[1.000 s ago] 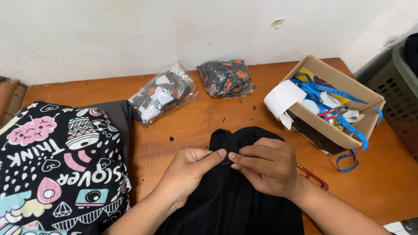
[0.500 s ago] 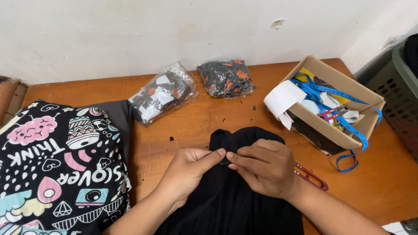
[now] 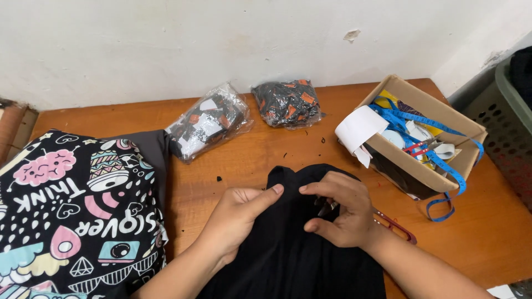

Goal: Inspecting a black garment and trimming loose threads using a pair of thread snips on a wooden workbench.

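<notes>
A person's two bare hands work a black garment (image 3: 288, 254) on an orange-brown wooden table (image 3: 233, 160), seen from a head-worn camera. The garment lies directly under the hands, its long axis running from the person's lap away toward the white wall (image 3: 166, 44), its far edge just beyond the fingertips. The left hand (image 3: 238, 218) pinches the cloth with thumb pressed forward; the right hand (image 3: 341, 213) is curled over the same fold, fingers bent around what looks like a small metal tool, though its kind cannot be made out. The hands sit almost touching, equally near the fold. Just right of the garment, partly beneath the right wrist, lie red-handled snips (image 3: 396, 227). Further right stands an open cardboard box (image 3: 421, 171) trailing a blue measuring tape (image 3: 443, 166). Beyond the garment, near the wall, rest two clear plastic bags of patterned pieces (image 3: 208, 122) (image 3: 288, 103). Left of the garment sits a cushion-like bundle of black cartoon-print fabric (image 3: 72, 216). A grey perforated basket (image 3: 510, 127) stands past the box.
</notes>
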